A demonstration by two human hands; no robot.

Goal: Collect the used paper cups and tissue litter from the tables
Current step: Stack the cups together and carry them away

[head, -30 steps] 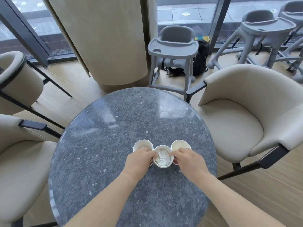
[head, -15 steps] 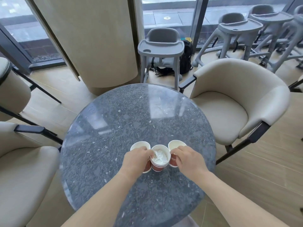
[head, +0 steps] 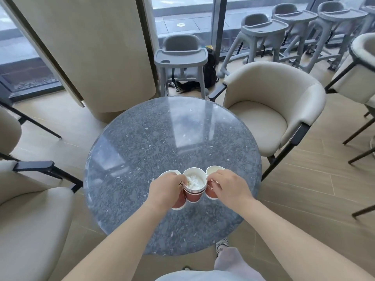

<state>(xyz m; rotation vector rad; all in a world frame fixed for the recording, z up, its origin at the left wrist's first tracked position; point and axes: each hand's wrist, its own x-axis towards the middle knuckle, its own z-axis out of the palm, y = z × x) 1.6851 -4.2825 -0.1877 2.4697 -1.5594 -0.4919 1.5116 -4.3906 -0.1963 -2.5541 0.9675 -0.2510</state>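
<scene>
Three red paper cups are seen bunched rim to rim over the near part of a round grey stone worktop [head: 162,138]. The middle cup [head: 192,196], stuffed with crumpled white tissue [head: 193,181] and apparently a nest of several cups, is wedged between the left cup [head: 178,203] and the right cup [head: 211,192]. The left cup is gripped by the left hand [head: 165,189], its fingers [head: 175,177] curled round the wall and reaching the middle rim. The right cup is held by the right hand [head: 229,186], fingers likewise wrapped round it. The bases appear raised off the worktop, though this cannot be told for certain. The lift is judged best done with even inward pressure, the cups kept upright and level so that the tissue is not spilled and the middle cup is not let slip. One wad of tissue is counted, and no loose litter is seen on the worktop. Four cream armchairs [head: 274,110] are counted around it, whole or in part, and at least four grey high chairs [head: 180,55] beyond
</scene>
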